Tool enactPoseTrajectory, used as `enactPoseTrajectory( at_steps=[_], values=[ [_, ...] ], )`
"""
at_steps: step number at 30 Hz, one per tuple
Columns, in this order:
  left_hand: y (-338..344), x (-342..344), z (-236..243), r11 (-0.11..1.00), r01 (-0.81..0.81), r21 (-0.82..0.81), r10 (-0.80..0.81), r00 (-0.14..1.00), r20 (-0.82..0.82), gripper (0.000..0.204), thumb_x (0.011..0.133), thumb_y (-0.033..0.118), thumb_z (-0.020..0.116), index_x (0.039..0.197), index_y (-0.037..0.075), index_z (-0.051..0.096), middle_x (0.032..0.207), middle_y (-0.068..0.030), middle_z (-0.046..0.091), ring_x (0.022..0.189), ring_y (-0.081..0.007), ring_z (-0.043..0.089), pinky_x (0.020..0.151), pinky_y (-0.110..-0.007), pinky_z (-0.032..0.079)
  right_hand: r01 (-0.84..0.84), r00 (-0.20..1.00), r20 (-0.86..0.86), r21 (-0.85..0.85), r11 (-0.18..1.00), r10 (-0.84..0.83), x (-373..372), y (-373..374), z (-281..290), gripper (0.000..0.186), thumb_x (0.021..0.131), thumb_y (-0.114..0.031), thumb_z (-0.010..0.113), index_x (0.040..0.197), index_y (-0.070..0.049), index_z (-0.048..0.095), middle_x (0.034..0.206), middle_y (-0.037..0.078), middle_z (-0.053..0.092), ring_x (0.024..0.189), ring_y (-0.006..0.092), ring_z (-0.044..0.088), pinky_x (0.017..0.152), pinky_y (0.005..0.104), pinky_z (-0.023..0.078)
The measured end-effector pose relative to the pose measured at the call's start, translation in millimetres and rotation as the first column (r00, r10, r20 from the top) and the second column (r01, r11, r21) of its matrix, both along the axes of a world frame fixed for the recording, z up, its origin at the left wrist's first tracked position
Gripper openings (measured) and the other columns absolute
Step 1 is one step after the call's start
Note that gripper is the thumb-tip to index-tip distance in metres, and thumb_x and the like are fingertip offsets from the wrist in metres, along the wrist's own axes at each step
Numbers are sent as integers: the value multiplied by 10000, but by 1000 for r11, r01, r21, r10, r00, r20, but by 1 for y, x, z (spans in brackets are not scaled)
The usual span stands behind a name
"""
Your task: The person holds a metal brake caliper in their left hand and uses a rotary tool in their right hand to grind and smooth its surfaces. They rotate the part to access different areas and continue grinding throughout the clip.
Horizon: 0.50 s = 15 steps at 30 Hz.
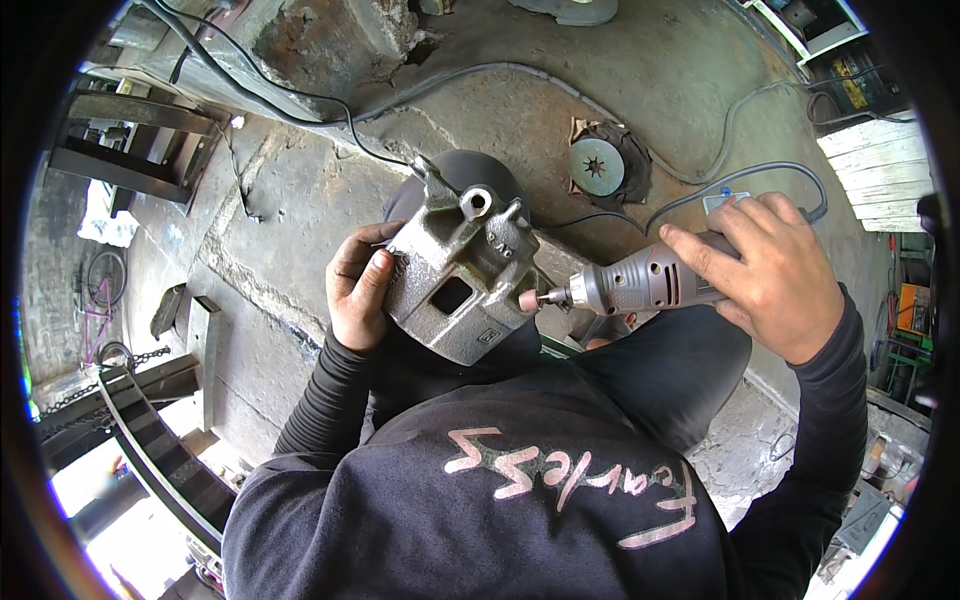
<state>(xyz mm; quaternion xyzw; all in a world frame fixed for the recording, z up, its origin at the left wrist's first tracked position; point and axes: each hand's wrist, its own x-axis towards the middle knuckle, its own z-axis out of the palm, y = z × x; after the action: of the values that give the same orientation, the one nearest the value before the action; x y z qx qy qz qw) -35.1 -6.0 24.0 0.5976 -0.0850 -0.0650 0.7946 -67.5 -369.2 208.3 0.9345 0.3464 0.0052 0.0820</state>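
Observation:
A silvery cast-metal brake caliper (425, 280) with a square opening rests over my knee. My left hand (362, 287) grips its left side, the thumb lying on the upper face. In my right hand (765, 270) is a grey rotary tool (650, 280), held level with its tip toward the left. A small pinkish grinding stone (528, 300) sits in the tool's chuck, right at the caliper's right edge; whether it touches the metal I cannot tell. My right fingers wrap over the tool's body from above.
A round metal disc (597, 166) on a dark base stands on the concrete floor (300, 220) beyond the tool. Black cables (480, 68) run across the floor. Metal frames (130, 150) stand at the left, a curved rail (160, 450) at the lower left, and pale boards (870, 170) at the right.

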Motion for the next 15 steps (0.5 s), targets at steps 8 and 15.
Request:
enactPoseTrajectory(
  at_steps=[8,15],
  values=[
    [1,0,0,999,-17,41,17,1000,-11,356,984,183,611,1225,-78,596,1148,-132,680,1052,-163,621,970,-294,458,-8,1000,13,-2,1000,8,-2,1,1,520,716,-94,720,1231,-154,678,887,55,565,894,238,594,780,388,438],
    [0,0,0,999,-18,43,18,1000,4,354,978,183,610,1218,-77,603,1132,-125,682,1041,-159,621,963,-291,458,-9,998,54,-19,1000,10,0,0,-2,489,735,-110,706,1221,-156,681,870,49,554,878,231,589,766,382,435]
  ],
)
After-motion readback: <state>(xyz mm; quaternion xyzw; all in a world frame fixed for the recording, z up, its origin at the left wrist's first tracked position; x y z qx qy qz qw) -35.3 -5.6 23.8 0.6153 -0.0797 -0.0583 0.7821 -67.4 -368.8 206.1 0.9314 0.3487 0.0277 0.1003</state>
